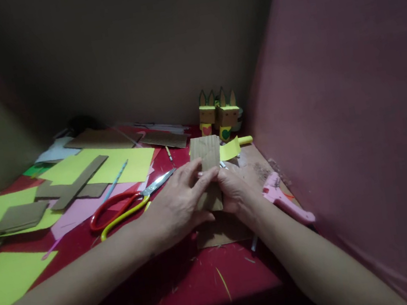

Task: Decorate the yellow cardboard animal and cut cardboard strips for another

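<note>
Both my hands meet on a strip of brown corrugated cardboard (206, 153) at the middle of the red table (191, 280). My left hand (178, 204) presses its fingers over the strip from the left. From the right, my right hand (236, 188) grips the same piece. The strip's upper end stands up past my fingers. A flat cardboard sheet (220, 233) lies under my hands. Red-and-yellow scissors (128, 206) lie just left of my left hand, blades pointing toward it.
A pink glue gun (284, 200) lies right of my right hand. Two small cardboard animal figures (219, 115) stand at the back. Yellow paper sheets (107, 166), pink paper and cardboard pieces (72, 188) cover the left side. Cardboard walls close in behind and at right.
</note>
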`<state>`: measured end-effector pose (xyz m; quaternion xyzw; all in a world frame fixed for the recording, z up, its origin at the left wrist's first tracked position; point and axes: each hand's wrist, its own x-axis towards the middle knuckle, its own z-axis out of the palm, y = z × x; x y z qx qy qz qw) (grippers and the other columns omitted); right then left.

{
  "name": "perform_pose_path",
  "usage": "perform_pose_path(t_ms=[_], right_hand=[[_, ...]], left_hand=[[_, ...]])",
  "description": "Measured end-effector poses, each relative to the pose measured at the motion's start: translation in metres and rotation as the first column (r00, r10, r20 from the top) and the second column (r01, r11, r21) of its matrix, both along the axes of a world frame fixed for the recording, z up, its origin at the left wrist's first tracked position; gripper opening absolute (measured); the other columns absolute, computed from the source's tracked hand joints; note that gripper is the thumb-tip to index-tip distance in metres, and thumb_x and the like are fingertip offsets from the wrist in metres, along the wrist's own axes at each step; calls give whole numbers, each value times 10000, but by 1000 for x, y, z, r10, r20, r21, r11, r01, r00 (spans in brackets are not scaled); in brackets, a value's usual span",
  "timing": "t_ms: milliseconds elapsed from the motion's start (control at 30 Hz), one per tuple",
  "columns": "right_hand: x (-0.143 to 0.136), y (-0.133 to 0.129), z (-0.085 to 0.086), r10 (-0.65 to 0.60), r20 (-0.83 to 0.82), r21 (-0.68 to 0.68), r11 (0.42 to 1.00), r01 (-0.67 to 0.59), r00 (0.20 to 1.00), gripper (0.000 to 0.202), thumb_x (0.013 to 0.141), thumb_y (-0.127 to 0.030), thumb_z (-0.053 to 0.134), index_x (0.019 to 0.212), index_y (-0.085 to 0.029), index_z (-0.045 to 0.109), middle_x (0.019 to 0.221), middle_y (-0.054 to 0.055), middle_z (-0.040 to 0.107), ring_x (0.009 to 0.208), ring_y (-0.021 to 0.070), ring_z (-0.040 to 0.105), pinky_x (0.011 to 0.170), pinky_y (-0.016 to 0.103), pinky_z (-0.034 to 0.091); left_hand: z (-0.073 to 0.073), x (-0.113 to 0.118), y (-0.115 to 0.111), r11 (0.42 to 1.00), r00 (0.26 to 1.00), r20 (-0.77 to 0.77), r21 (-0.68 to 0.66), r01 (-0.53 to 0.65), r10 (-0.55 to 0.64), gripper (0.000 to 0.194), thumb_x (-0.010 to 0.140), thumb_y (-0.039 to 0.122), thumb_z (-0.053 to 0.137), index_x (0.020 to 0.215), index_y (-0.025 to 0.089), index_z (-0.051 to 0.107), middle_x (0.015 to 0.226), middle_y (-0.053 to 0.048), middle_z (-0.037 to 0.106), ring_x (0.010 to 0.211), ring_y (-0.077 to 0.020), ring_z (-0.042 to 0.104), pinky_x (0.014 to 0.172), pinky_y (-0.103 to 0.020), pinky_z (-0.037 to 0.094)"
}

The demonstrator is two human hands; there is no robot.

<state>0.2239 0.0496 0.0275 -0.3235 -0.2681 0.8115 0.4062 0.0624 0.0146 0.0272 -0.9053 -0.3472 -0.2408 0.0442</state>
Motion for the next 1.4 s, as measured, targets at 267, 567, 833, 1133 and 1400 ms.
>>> perform_pose_path(t_ms=[267,567,833,1133,1400], right_hand=[[6,5,-5,78,-2,-50,996,-78,997,160,658,-51,595,771,-144,661,575,10,640,698,226,688,778,403,594],[8,3,2,115,-116,-67,990,-123,987,334,529,-34,525,827,-145,628,659,35,669,752,255,683,821,476,586],[5,5,5,38,-184,-147,987,-66,982,188,859,-286,527,845,-143,649,615,45,676,576,188,624,714,379,596],[1,3,6,-7,-126,-200,980,-18,992,270,940,-144,466,713,-154,614,509,3,622,452,133,572,654,299,601],[-1,3,-1,-39,-155,-165,986,13,987,169,916,-212,646,763,-139,640,577,-1,649,489,128,588,576,253,574]], left_hand=[[-12,-9,15,997,991,110,9,80,-80,783,770,226,840,1424,103,427,1461,-226,524,1362,-335,502,1128,-511,467],[-5,-15,10,985,980,141,-78,152,-140,599,901,363,701,1416,138,494,1464,-209,544,1396,-323,487,1117,-533,473],[-15,-9,8,988,981,128,67,139,-147,513,905,268,691,1337,39,536,1431,-263,556,1393,-376,479,1124,-588,462],[-19,-4,3,975,983,82,164,149,-164,381,941,188,622,1283,26,570,1310,-247,647,1323,-371,549,1073,-569,522],[-20,-2,6,984,973,160,103,148,-163,364,952,166,597,1304,93,539,1375,-218,580,1358,-318,495,1111,-516,495]])
